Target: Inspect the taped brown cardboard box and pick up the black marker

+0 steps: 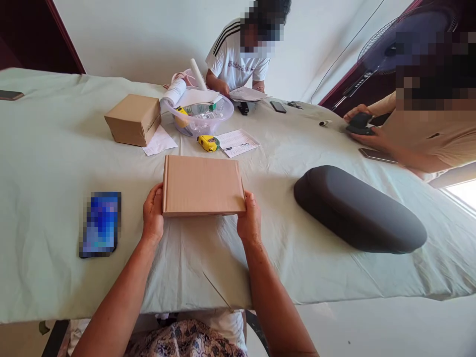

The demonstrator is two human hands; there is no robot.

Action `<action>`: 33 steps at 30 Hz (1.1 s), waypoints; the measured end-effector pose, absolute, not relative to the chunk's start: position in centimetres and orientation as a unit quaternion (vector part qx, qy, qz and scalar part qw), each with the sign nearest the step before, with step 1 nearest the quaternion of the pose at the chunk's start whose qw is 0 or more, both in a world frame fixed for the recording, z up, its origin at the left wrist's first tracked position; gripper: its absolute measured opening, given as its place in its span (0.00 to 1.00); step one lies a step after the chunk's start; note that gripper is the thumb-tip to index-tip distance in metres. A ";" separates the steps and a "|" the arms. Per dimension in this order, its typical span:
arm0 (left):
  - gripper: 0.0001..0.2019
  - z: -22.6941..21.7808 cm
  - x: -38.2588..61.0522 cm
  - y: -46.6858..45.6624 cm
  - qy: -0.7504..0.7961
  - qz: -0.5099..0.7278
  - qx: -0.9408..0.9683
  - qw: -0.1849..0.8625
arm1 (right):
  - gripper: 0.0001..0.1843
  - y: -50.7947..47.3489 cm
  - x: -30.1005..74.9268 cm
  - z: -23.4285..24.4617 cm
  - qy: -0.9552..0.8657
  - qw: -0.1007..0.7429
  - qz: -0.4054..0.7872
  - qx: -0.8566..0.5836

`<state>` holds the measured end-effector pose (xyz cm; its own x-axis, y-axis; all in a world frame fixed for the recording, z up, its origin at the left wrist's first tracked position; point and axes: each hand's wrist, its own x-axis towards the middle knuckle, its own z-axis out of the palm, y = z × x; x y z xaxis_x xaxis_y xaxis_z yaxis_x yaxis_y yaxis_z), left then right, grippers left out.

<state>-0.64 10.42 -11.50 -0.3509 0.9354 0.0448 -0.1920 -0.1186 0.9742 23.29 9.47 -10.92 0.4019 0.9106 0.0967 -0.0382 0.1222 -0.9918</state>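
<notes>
A flat brown cardboard box (203,184), its lid closed, is between my two hands in the middle of the view. My left hand (153,212) grips its left side, and the fingers are partly hidden behind the box edge. On the opposite side my right hand (250,217) holds the right end, thumb up along the edge. Whether the box rests on the cloth or is slightly raised, I cannot tell. Beyond it lie a yellow tape measure (208,143) and a written sheet of paper (243,148) with a pen on it.
A phone (100,223) lies left, a long dark padded seat (359,208) right. Behind stand another cardboard box (130,121) and a plastic basket (226,111) with bottles and paper. One person (238,54) holds papers across the table (48,163); another at right handles a dark object (360,124).
</notes>
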 end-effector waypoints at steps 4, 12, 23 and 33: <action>0.31 -11.6 -0.7 10.4 0.480 0.638 0.414 0.436 | 0.30 9.5 23.2 -10.9 -0.396 0.613 0.388 -0.563; 0.40 -10.8 -0.2 9.1 0.517 0.612 0.548 0.239 | 0.33 9.0 22.3 -10.9 -0.480 0.586 0.315 -0.571; 0.40 -10.9 0.9 8.4 0.563 0.539 0.624 -0.059 | 0.37 7.9 20.7 -11.4 -0.544 0.566 0.205 -0.585; 0.25 -10.4 0.3 8.8 0.574 0.539 0.617 0.003 | 0.21 7.6 20.6 -10.9 -0.531 0.595 0.248 -0.550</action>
<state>0.26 8.76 -10.41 -0.2394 0.7110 0.6612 0.7040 -0.3418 0.6225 20.58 7.57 -10.86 0.3123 0.8795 0.3590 0.2884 0.2723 -0.9180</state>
